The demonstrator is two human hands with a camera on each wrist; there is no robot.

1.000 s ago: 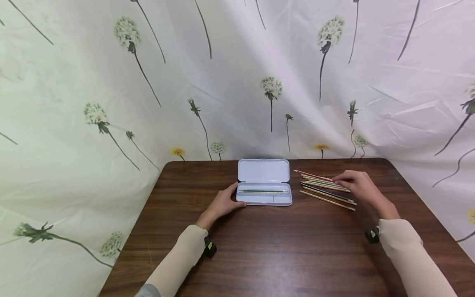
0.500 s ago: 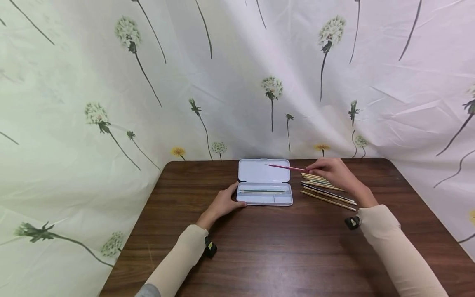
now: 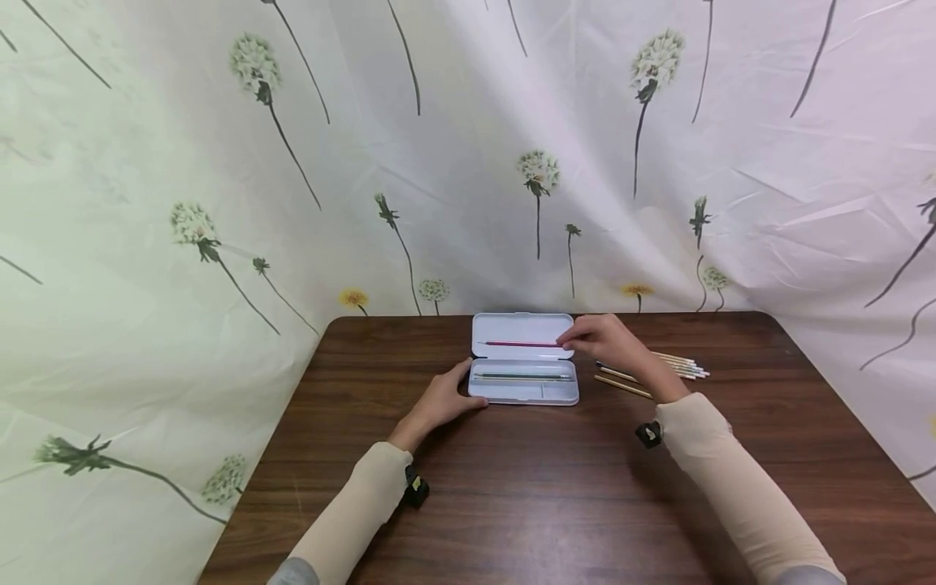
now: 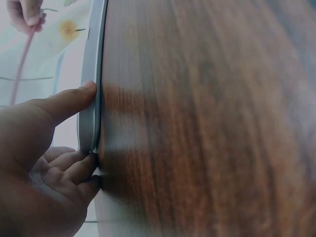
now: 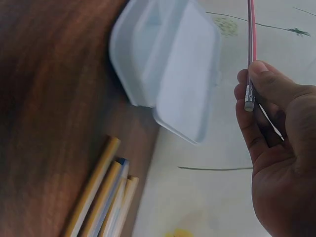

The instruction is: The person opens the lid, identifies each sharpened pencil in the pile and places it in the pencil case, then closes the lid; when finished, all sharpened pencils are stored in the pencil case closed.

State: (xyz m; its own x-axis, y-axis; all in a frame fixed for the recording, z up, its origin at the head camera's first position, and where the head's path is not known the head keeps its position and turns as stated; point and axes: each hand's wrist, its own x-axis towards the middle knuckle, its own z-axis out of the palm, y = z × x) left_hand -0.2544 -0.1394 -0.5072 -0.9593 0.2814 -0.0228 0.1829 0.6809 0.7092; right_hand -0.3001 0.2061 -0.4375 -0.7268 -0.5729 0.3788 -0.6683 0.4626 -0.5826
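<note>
A white pencil case [image 3: 516,393] stands with its lid [image 3: 522,327] raised at the back of the table. My left hand [image 3: 441,400] grips its left end, thumb on the front side and fingers round the corner, as the left wrist view shows. Pencils [image 3: 521,377] lie in the long compartment. My right hand [image 3: 603,341] pinches a red pencil [image 3: 517,344] near its eraser end. The red pencil is level in front of the lid, above the case, with its point to the left. In the right wrist view, the metal band and eraser [image 5: 249,101] stick out below the thumb.
Several pencils [image 3: 621,387] lie loose on the brown wooden table [image 3: 526,487] to the right of the case, partly hidden by my right forearm. A flower-printed cloth [image 3: 468,203] hangs right behind the table's back edge.
My right hand has lifted the red pencil from the loose pile and carried it left to the case. My left hand has stayed at the case's left end.
</note>
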